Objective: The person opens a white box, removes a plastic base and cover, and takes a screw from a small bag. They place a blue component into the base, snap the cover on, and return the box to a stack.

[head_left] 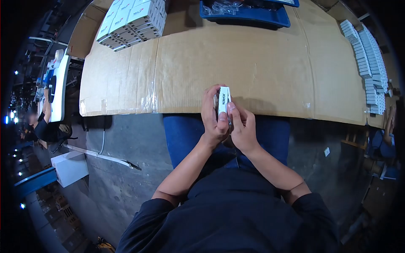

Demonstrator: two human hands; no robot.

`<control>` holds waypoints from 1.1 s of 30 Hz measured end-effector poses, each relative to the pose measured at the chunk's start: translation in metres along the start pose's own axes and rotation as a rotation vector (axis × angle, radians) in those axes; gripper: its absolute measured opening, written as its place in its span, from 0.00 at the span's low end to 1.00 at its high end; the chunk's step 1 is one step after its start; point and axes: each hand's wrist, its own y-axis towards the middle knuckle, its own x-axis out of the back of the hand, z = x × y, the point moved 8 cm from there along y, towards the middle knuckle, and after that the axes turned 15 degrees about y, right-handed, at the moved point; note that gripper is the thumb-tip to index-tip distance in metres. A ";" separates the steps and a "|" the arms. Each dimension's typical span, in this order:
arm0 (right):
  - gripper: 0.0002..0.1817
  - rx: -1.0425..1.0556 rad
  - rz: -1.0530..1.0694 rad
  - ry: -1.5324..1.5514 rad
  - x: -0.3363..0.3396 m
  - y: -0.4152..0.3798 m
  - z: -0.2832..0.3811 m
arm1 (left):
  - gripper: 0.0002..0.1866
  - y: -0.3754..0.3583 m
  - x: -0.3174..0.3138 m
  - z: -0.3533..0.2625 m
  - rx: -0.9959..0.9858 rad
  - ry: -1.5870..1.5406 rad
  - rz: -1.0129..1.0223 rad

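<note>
A small white box with dark lettering on its narrow side is held upright near the table's front edge. My left hand is closed around it, with the thumb pressed on the lower end of the lettered side and the fingers along the left. From the right, my right hand grips the same box, its thumb and fingertips at the right edge by the flap. The lower part of the box is hidden behind my fingers.
Cardboard covers the table. White boxes are stacked at the back left, beside a blue tray with clear plastic in it. Rows of small boxes line the right end. Another person sits at a white table on the left.
</note>
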 end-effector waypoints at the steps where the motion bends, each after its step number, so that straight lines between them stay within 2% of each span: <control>1: 0.26 0.012 0.003 0.009 -0.001 0.000 0.001 | 0.39 0.000 0.000 0.000 0.002 -0.001 0.002; 3: 0.21 0.055 -0.045 0.022 -0.001 0.000 0.006 | 0.40 -0.001 -0.001 0.001 0.006 -0.004 0.005; 14: 0.24 0.106 -0.052 0.009 -0.012 -0.004 0.005 | 0.46 -0.009 0.007 0.012 0.125 -0.087 -0.035; 15: 0.24 0.107 -0.042 0.006 -0.012 -0.004 0.005 | 0.47 -0.009 0.007 0.011 0.108 -0.084 -0.040; 18: 0.26 -0.112 0.019 0.014 -0.007 0.000 -0.007 | 0.49 -0.015 0.000 0.016 0.070 -0.117 -0.063; 21: 0.33 -0.071 0.153 -0.014 -0.006 0.019 0.005 | 0.53 -0.015 -0.011 0.025 0.071 -0.153 -0.051; 23: 0.31 -0.057 0.216 -0.047 0.003 0.023 0.013 | 0.56 -0.007 -0.011 0.012 0.084 -0.094 0.042; 24: 0.35 -0.185 0.257 -0.036 0.001 0.020 0.023 | 0.53 -0.011 -0.015 0.019 0.183 -0.189 0.097; 27: 0.42 0.062 0.401 -0.540 0.011 0.016 0.043 | 0.50 -0.031 -0.031 0.038 0.603 -0.602 0.195; 28: 0.49 0.150 0.357 -0.643 0.016 0.016 0.045 | 0.50 -0.030 -0.032 0.041 0.666 -0.612 0.214; 31: 0.48 0.358 0.332 -0.732 0.016 0.013 0.054 | 0.48 -0.025 -0.039 0.019 0.773 -0.672 0.276; 33: 0.47 0.546 0.370 -0.740 0.013 0.014 0.058 | 0.45 -0.034 -0.049 0.008 0.921 -0.851 0.396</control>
